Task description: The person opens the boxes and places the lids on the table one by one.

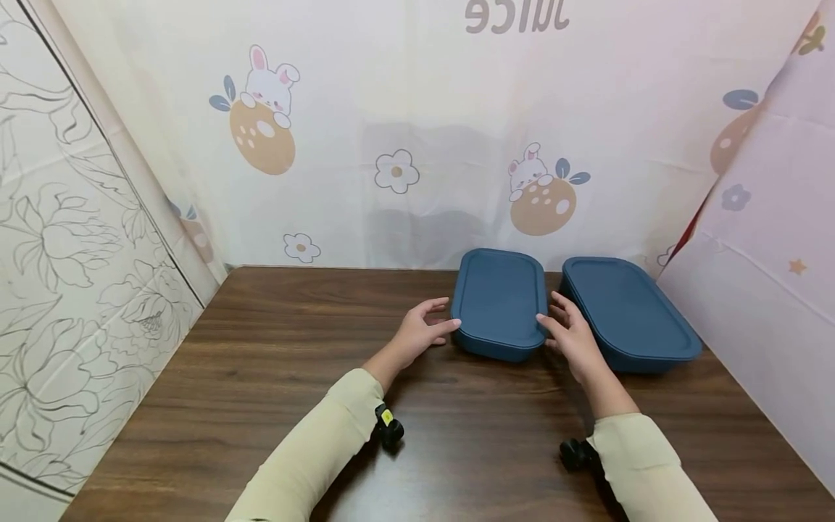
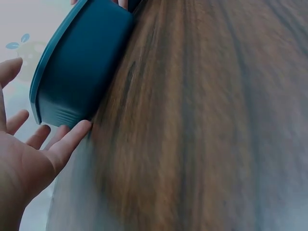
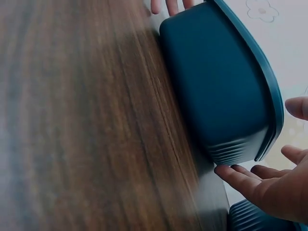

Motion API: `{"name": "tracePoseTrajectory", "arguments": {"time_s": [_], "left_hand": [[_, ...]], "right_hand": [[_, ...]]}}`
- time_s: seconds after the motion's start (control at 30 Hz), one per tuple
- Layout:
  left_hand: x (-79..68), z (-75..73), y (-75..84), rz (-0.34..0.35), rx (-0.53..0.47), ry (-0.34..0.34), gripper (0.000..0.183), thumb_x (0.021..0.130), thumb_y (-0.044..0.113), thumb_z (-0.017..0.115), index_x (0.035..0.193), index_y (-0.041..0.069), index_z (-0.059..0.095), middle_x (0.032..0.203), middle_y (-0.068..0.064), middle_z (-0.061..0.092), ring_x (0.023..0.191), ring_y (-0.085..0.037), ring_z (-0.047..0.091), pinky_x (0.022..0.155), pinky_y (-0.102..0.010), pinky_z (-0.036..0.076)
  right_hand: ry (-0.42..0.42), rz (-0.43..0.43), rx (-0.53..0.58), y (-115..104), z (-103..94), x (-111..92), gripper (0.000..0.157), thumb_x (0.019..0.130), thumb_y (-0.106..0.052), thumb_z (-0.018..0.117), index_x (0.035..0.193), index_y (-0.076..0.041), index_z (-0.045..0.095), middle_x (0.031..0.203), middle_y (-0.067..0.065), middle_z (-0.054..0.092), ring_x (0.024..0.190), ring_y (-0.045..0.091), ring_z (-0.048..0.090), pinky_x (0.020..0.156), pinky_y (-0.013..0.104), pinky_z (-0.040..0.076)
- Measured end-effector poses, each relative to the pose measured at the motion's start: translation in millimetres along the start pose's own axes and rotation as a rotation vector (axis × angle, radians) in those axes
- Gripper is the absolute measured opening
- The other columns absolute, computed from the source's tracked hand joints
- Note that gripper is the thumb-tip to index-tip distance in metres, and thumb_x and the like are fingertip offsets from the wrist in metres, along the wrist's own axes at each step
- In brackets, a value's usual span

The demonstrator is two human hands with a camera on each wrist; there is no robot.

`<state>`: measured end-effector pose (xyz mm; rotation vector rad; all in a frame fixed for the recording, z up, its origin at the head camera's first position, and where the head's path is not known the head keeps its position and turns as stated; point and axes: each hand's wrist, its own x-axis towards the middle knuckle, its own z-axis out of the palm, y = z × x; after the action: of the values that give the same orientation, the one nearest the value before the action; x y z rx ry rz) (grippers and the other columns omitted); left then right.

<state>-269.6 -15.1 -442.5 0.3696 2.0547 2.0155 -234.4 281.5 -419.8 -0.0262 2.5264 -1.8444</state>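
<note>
Head view shows the left box (image 1: 501, 297), long side pointing away from you, between your left hand (image 1: 416, 333) and right hand (image 1: 574, 341), both spread.

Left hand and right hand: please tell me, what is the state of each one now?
Left hand: open, gripping nothing, at one side of the lidded blue container.
Right hand: open, gripping nothing, at its opposite side.

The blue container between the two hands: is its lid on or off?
On. In the head view, the lid covers the whole top of the container. Whether it is pressed tight, I cannot tell.
</note>
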Motion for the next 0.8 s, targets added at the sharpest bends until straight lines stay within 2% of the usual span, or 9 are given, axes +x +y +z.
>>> {"name": "tracePoseTrajectory", "arguments": {"time_s": [0.1,0.23,0.33,0.47,0.6,0.7,0.8], "left_hand": [[5.7,4.4,-0.2,-0.031,-0.029,-0.022,0.063,0.089,0.025,0.073,0.145,0.017,0.046,0.145,-0.01,0.042,0.121,-0.026,0.054,0.086,-0.044,0.055],[13.4,9.0,0.9,-0.074,-0.083,-0.023,0.067,0.089,0.024,0.074,0.148,0.019,0.043,0.144,-0.01,0.043,0.115,-0.026,0.059,0.084,-0.046,0.056],[18.8,10.4,1.3,-0.109,-0.119,-0.004,0.07,0.088,0.022,0.075,0.149,0.019,0.041,0.143,-0.011,0.044,0.113,-0.026,0.06,0.083,-0.047,0.056],[24.8,9.7,0.4,-0.145,-0.161,0.007,0.072,0.089,0.019,0.074,0.151,0.018,0.037,0.146,-0.016,0.04,0.116,-0.031,0.058,0.082,-0.048,0.056],[28.7,7.2,0.2,-0.171,-0.195,-0.018,0.072,0.091,0.018,0.071,0.153,0.022,0.034,0.149,-0.017,0.035,0.121,-0.036,0.052,0.082,-0.05,0.056],[31.2,6.2,-0.2,-0.181,-0.196,-0.046,0.07,0.091,0.015,0.069,0.152,0.024,0.035,0.145,-0.017,0.04,0.122,-0.036,0.051,0.082,-0.05,0.056],[33.4,5.8,-0.8,-0.183,-0.195,-0.06,0.069,0.09,0.011,0.069,0.151,0.024,0.038,0.141,-0.017,0.045,0.12,-0.035,0.054,0.083,-0.051,0.055]], "right_hand": [[-0.008,0.02,0.016,2.1,-1.4,4.6,0.079,0.101,-0.039,0.051,0.158,-0.017,0.002,0.16,0.023,0.007,0.141,0.043,0.024,0.102,0.058,0.039],[-0.027,0.064,0.057,3.0,-1.6,8.7,0.077,0.102,-0.039,0.049,0.158,-0.019,0.0,0.16,0.022,0.005,0.137,0.043,0.029,0.091,0.036,0.05],[-0.051,0.095,0.117,3.2,-0.4,11.0,0.076,0.103,-0.038,0.048,0.158,-0.02,-0.001,0.16,0.022,0.003,0.135,0.043,0.03,0.081,0.026,0.052],[-0.064,0.122,0.166,4.4,0.7,13.9,0.076,0.103,-0.038,0.048,0.158,-0.02,-0.001,0.16,0.022,0.004,0.131,0.04,0.033,0.081,0.028,0.054],[-0.06,0.127,0.171,6.8,-0.1,16.0,0.074,0.103,-0.037,0.048,0.158,-0.02,0.002,0.158,0.023,0.008,0.117,0.028,0.046,0.08,0.029,0.054],[-0.058,0.124,0.174,8.5,-0.9,16.5,0.072,0.103,-0.035,0.047,0.158,-0.02,0.003,0.156,0.024,0.013,0.103,0.015,0.054,0.079,0.028,0.055],[-0.057,0.114,0.19,9.3,-1.4,17.0,0.071,0.103,-0.031,0.048,0.158,-0.02,0.005,0.152,0.024,0.016,0.095,0.007,0.057,0.077,0.028,0.055]]}}
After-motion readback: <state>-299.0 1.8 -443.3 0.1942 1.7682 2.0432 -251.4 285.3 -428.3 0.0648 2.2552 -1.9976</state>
